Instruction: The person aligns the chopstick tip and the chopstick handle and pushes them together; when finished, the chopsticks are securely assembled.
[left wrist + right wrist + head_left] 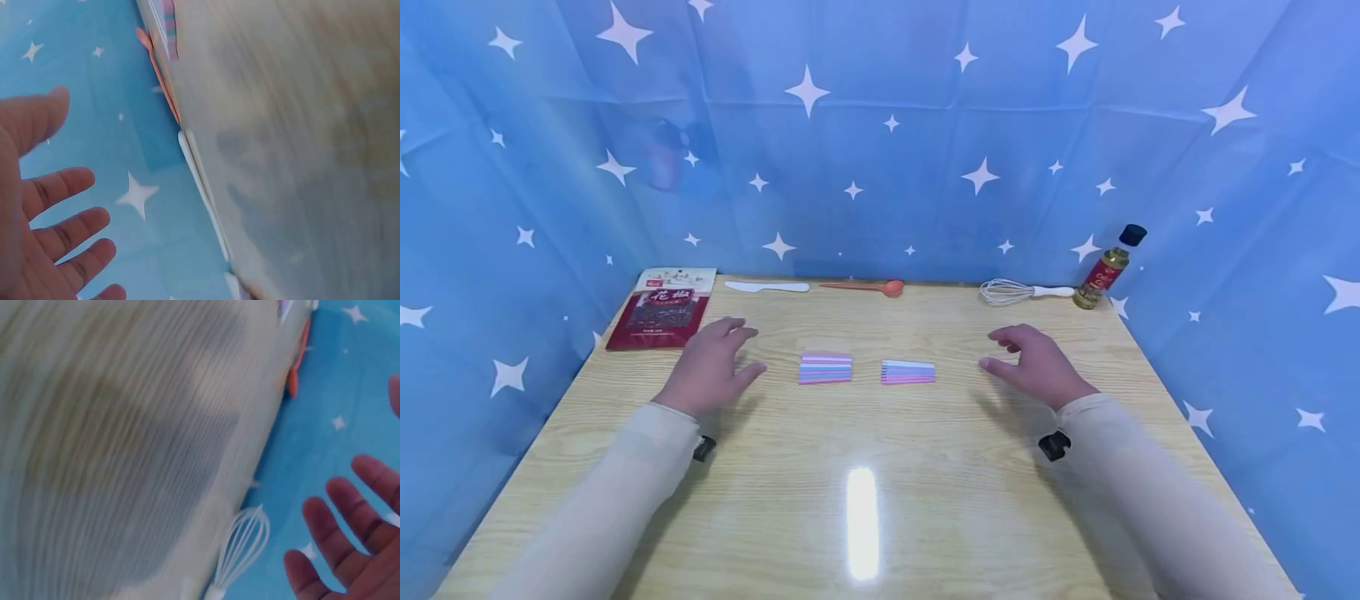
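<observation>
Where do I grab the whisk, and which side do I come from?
Probably the middle of its white handle, from above and the near side. It's slim and straight, while the wire loops are open. The blue curtain is behind, and the bottle crowds the handle's right end.

In the head view, the bottom edge cuts off the left sleeve (pixel 602 500) and right sleeve (pixel 1157 500); small print on the bag (pixel 662 312) and bottle (pixel 1102 275) is unreadable. Blur smears the table (pixel 300 156) in the 2 wrist views. There, side edges crop the left hand (pixel 44 240) and right hand (pixel 365 565), the bottom edge the whisk (pixel 242 545), the top edges the sticks (pixel 169 28).
</observation>
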The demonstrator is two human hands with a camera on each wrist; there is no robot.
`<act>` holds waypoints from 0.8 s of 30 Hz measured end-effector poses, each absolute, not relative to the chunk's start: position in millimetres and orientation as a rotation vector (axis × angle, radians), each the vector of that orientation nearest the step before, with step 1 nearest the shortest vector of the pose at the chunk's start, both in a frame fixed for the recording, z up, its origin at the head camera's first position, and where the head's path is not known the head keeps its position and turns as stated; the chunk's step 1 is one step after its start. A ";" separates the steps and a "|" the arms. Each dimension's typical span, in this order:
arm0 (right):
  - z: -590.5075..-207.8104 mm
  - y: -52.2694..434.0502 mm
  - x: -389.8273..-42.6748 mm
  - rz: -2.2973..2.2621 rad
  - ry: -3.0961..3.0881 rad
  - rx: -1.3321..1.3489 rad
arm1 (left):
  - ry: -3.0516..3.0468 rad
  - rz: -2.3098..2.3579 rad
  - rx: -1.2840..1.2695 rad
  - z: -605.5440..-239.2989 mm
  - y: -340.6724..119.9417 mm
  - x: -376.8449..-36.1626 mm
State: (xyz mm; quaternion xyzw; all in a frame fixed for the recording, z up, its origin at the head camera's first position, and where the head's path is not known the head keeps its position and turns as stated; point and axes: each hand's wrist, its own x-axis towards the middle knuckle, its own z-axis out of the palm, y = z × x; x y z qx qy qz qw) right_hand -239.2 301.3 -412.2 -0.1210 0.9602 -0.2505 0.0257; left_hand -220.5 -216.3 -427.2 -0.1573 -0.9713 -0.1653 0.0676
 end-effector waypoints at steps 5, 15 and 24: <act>-418.0 279.0 -240.8 -0.886 2.916 -0.355 | -2.922 -0.616 -0.492 -435.4 -197.9 -222.4; -426.9 236.1 -236.9 -1.003 2.764 -0.385 | -2.924 -0.733 -0.604 -445.3 -162.0 -226.2; -435.6 210.4 -243.5 -0.893 2.637 -0.475 | -3.085 -0.738 -0.625 -446.0 -143.8 -228.1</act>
